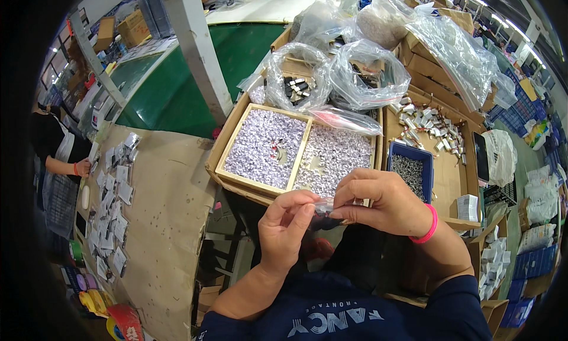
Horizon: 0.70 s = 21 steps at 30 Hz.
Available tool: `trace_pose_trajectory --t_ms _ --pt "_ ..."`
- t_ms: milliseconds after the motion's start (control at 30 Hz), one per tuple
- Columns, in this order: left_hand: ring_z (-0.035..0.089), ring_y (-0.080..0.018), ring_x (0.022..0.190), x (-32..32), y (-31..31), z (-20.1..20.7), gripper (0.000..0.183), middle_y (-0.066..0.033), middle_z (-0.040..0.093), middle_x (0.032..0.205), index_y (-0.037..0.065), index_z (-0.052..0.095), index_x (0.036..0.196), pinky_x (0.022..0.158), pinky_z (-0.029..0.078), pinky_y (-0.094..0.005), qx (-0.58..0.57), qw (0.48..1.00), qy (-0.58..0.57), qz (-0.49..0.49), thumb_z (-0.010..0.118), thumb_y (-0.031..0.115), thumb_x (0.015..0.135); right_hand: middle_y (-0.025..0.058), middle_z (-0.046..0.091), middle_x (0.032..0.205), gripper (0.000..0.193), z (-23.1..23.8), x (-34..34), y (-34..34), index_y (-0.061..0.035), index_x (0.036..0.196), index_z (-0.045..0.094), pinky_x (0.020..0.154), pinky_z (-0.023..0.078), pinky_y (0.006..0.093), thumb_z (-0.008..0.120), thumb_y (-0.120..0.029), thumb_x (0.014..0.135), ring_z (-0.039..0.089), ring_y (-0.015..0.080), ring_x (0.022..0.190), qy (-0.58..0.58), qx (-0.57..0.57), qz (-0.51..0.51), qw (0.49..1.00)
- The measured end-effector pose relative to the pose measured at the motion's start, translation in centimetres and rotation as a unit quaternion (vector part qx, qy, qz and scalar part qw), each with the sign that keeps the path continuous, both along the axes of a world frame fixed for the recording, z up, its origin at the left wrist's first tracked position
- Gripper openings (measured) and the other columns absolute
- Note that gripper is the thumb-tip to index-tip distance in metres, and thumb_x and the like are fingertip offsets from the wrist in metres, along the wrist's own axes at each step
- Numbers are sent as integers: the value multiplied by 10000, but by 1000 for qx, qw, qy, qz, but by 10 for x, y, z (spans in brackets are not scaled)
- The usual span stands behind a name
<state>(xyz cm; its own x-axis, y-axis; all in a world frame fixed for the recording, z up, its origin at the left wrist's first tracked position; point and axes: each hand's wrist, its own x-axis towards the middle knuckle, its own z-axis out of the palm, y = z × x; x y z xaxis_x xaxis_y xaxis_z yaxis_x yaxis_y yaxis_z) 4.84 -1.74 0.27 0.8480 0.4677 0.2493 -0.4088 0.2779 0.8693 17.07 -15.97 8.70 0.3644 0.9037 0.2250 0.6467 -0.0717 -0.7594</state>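
- Clock centre: small bag (323,205), thin clear plastic, glossy.
- Eleven o'clock: divided tray (300,154), pale smooth wood.
- One: big bags (391,78), crinkled, shiny clear plastic.
- Two: blue bin (428,176), smooth plastic.
- Nine: bench (171,211), matt, brown, cardboard-like top, spotted.
- Ten: green surface (168,92), smooth, faintly glossy.
- Six: navy shirt (355,296), matt cloth.

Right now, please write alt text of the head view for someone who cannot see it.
A person's left hand and right hand pinch what looks like a small clear bag. Beyond it, a divided wooden tray holds many small pale parts; to the right, a blue bin holds metallic-looking parts.
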Motion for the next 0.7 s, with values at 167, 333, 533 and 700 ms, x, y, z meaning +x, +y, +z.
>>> trace_pose_trajectory --t_ms 167,333,533,700 --pt "560 -78 872 6 -2 0 114 -51 615 975 -4 579 1018 782 450 -205 -20 999 34 13 561 28 910 83 600 820 109 1 0 0 -53 863 648 643 495 318 695 -118 790 613 241 728 -4 -2 -8 1000" --pt "517 -79 771 10 -4 -3 55 -29 584 909 14 557 955 717 435 -207 102 992 40 66 563 49 913 94 608 806 122 3 -4 3 -34 863 640 621 495 331 684 -122 790 613 248 688 46 -36 -45 997" --pt "494 -157 706 10 -1 0 29 -65 529 853 26 511 903 668 424 -259 285 953 34 98 540 27 903 115 611 752 134 -4 -1 15 -26 843 629 606 492 357 644 -135 767 610 286 669 -64 -18 0 998" --pt "496 -186 732 8 2 0 36 -77 520 842 25 491 898 681 426 -285 255 962 44 84 526 16 900 112 588 730 123 -9 3 24 -23 833 624 587 473 352 638 -109 746 587 288 637 -79 -37 35 996"
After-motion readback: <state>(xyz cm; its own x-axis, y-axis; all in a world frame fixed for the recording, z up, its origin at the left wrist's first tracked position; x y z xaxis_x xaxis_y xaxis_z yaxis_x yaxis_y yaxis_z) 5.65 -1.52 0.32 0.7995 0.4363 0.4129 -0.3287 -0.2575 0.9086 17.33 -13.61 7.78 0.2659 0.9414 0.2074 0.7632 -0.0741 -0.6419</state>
